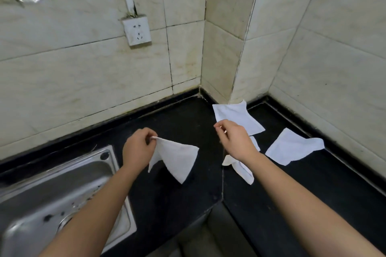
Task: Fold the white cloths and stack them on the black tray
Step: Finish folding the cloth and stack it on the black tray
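- Pinching one corner of the held cloth [177, 158]: left hand [136, 149], thumb and fingertips closed on that corner, over the black tabletop [177, 204] just right of the sink.
- Held cloth hangs off the pinch and fans down and to the right. Long axis runs from the pinched corner at upper left to the lowest tip at lower right. One free corner points right, another points down-left. Can't tell if the lowest tip touches the tabletop.
- Right hand [235, 139]: raised between the held cloth and the far cloth, fingers curled, thumb and forefinger tips together at the far cloth's near edge. Can't tell whether it grips that edge or nothing.
- Containers: one steel sink [52, 198] set in the tabletop at left. A drain and dark specks show in its basin.
- Cloth count: four, all white.
- Far cloth [236, 116]: flat on the tabletop at the wall corner, far tip against the tiled wall [229, 58]. Long axis runs far-left to near-right.
- Right cloth [292, 147]: flat on the tabletop, right of the right hand, near the right-side wall. Long axis runs near-left to far-right, and the far-right end is rumpled.
- Crumpled cloth [242, 170]: on the tabletop under the right wrist, partly hidden by the forearm. It is narrow, with its long axis running far-left to near-right. A white bit beyond the wrist looks like the same piece, but I can't confirm.
- One wall socket [136, 31] on the tiles above the sink.
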`<state>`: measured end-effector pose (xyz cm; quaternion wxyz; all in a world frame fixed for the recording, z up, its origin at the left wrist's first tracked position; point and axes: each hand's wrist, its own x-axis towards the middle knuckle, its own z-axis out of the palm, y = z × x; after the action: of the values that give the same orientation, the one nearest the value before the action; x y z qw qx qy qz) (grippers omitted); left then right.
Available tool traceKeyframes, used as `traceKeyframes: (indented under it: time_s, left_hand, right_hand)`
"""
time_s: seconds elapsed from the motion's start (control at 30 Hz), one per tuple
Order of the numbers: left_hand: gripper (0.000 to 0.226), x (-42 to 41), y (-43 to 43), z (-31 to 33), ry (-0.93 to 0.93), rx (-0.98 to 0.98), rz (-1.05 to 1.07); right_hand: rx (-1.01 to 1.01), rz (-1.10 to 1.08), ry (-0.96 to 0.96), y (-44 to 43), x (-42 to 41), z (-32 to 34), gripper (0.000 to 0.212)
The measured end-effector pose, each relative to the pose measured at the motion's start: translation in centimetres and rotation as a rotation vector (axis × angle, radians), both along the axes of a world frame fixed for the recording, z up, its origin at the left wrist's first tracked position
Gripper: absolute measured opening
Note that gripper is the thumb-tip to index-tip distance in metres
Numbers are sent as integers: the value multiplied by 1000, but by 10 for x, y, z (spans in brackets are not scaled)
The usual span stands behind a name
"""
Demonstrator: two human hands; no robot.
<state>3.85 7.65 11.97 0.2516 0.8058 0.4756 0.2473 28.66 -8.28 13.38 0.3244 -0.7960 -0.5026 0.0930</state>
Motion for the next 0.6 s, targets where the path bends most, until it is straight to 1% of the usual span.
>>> traceKeyframes:
  time_s: [0.07,0.13,0.17,0.23,0.33,0.4,0.43,0.47,0.5,0.53,0.6]
  left_hand:
    - [22,-4,-1,4,-25,4,-14]
    - [25,-12,-4,3,-48,-9,-43]
    - [28,-16,-6,3,-62,-11,-60]
    - [36,-24,-9,3,-82,-4,-86]
    - [37,-33,-9,4,-112,-3,-95]
    - [34,-36,-11,7,-151,-22,-82]
    - [33,-37,-12,9,-176,-35,-73]
    - [32,-37,-12,10,-201,-44,-63]
    - [32,-38,-13,12,-223,-51,-55]
    - [31,-38,-13,12,-241,-59,-46]
    - [28,-38,-12,10,-264,-72,-15]
  right_hand:
    - [-5,19,39,3,-8,-1,17]
    - [-79,94,46,7,-20,-17,22]
    - [-134,136,57,8,-28,-27,29]
    - [-238,209,103,12,-44,-45,49]
    - [-349,290,238,18,-70,-63,85]
    - [-363,345,322,23,-86,-69,97]
    - [-368,368,338,25,-93,-71,98]
    - [-373,384,341,28,-98,-72,94]
    - [-383,385,345,29,-102,-73,84]
    - [-391,373,356,29,-104,-73,66]
    - [-403,348,369,24,-104,-72,20]
